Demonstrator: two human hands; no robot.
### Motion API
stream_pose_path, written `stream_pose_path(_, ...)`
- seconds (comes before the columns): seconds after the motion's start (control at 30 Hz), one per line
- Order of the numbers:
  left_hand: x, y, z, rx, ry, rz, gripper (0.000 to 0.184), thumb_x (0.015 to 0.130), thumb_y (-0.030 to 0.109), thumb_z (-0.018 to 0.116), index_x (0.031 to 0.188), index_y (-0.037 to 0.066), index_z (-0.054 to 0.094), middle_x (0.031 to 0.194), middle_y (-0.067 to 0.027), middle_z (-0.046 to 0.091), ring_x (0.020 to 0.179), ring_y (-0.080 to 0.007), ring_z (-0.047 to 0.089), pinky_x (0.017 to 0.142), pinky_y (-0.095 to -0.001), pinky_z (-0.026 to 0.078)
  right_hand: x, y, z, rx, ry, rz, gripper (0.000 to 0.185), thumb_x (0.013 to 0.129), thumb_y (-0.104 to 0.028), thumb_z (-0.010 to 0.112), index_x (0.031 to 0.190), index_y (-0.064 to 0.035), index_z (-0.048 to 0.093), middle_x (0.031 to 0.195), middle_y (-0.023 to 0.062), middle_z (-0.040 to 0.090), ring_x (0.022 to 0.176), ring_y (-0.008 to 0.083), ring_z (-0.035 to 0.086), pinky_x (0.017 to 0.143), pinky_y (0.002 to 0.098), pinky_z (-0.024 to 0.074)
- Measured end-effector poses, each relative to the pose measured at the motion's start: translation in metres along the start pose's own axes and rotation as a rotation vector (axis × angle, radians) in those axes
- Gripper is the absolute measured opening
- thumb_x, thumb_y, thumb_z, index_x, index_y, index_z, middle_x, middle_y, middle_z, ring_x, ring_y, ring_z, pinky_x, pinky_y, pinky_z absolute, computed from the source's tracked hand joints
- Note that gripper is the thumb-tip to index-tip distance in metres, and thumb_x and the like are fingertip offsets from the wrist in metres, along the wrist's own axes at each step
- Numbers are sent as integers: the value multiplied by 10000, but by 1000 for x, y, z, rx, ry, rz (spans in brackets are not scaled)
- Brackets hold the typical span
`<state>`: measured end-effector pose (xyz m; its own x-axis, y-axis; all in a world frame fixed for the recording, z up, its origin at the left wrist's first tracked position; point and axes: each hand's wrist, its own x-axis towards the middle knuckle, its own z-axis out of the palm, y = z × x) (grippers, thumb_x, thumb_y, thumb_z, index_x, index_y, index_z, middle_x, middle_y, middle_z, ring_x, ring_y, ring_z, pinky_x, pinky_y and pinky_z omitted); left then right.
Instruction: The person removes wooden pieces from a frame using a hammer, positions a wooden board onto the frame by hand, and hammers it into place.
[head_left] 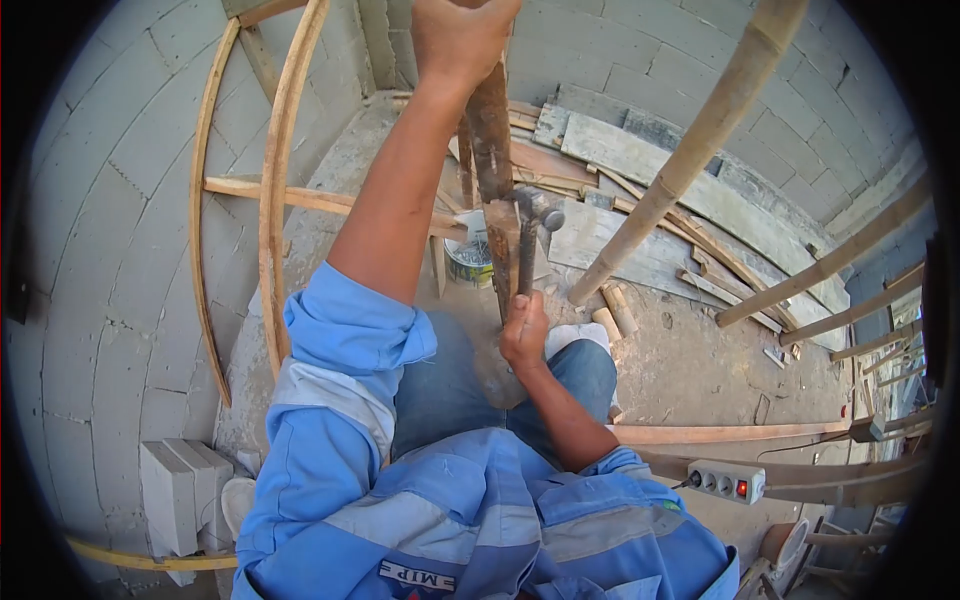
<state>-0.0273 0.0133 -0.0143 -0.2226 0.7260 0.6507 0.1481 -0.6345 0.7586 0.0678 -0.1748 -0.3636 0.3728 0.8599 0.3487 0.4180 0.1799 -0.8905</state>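
My left hand [462, 45] is raised at the top edge of the view, closed around a dark, rough wooden post [490, 150]. Part of its fingers is cut off by the frame. Lower down, my right hand [524, 332] grips the handle of a hammer [528, 250]. The hammer's metal head is up against the post, beside a short light piece of wood [502, 216]. Behind the post stands a bucket [466, 262] with what look like nails in it. A horizontal wooden batten [330, 200] runs from the left toward the post.
Bamboo poles [690, 150] slant across the right side. Planks and boards [640, 240] lie piled along the block wall [650, 60]. A power strip [726, 481] with a red light rests at lower right. Grey blocks [185, 490] are stacked at lower left, below curved timber strips [275, 200].
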Motion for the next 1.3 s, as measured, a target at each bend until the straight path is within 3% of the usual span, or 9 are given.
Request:
stream_pose_path(0.3, -25, 38, 11, -36, -72, 107, 187, 769, 133, 712, 645, 23, 623, 555, -21, 594, 504, -137, 589, 493, -337, 454, 0, -23, -73, 192, -245, 209, 450, 1081, -416, 406, 882, -30, 523, 647, 106, 514, 581, 231, 535, 590, 396, 448)
stream_pose_path(0.4, -24, 41, 29, -48, -77, 164, 191, 766, 123, 707, 628, 24, 620, 543, -21, 588, 493, -133, 582, 486, -334, 450, 6, 0, -62, 53, -51, -12, 440, 1084, -393, 398, 880, -25, 528, 606, 120, 489, 528, 295, 516, 584, 422, 447)
stream_pose_path(0.6, -16, 32, 45, -94, -133, 76, 180, 771, 110, 683, 628, 34, 603, 568, -8, 590, 508, -111, 570, 481, -315, 444, 18, -1, -59, -78, 94, -234, 390, 1050, -373, 489, 1051, 3, 592, 957, 215, 608, 864, 360, 629, 754, 444, 484)
stream_pose_path(0.7, -15, 30, 50, -96, -105, 98, 174, 771, 109, 675, 629, 45, 598, 570, 4, 582, 500, -102, 553, 471, -300, 429, 38, 1, -66, 12, 104, -371, 558, 969, -431, 638, 1258, 40, 558, 1215, 244, 581, 1124, 387, 596, 940, 443, 473)
stream_pose_path(0.83, 1, 10, 65, -114, -199, 89, 165, 772, 112, 667, 628, 63, 601, 558, 4, 574, 481, -99, 539, 461, -288, 411, 44, 28, -41, 236, -65, -187, 983, 754, -529, 848, 1437, 56, 453, 1412, 248, 534, 1340, 347, 517, 1103, 425, 408)
stream_pose_path(0.93, -5, 14, 68, -144, -237, 26, 157, 770, 114, 675, 634, 78, 606, 557, -10, 579, 467, -102, 527, 460, -281, 405, 61, 45, -37, 202, -196, -40, 1051, 712, -558, 869, 1453, 54, 444, 1415, 247, 542, 1332, 324, 534, 1084, 411, 428)
stream_pose_path(1.13, 11, -1, 82, -95, -208, 35, 160, 776, 119, 690, 646, 72, 610, 567, -20, 577, 470, -117, 530, 474, -272, 412, 86, 54, -42, 334, -203, -27, 1130, 733, -750, 737, 1463, 58, 434, 1398, 259, 559, 1304, 340, 559, 1079, 399, 433)
stream_pose_path(1.17, 13, -3, 84, -115, -221, 20, 162, 780, 120, 690, 648, 71, 610, 572, -19, 579, 477, -117, 533, 477, -273, 413, 89, 71, -34, 378, -238, -75, 1150, 772, -844, 595, 1473, 52, 427, 1414, 281, 536, 1326, 370, 534, 1099, 415, 406)
stream_pose_path(1.3, 20, -8, 88, -162, -237, -4, 149, 797, 125, 694, 679, 69, 622, 599, -15, 588, 497, -119, 542, 494, -277, 417, 96, 73, -18, 367, -131, -149, 1141, 791, -863, 536, 1462, 56, 445, 1449, 306, 491, 1376, 399, 473, 1135, 430, 356)
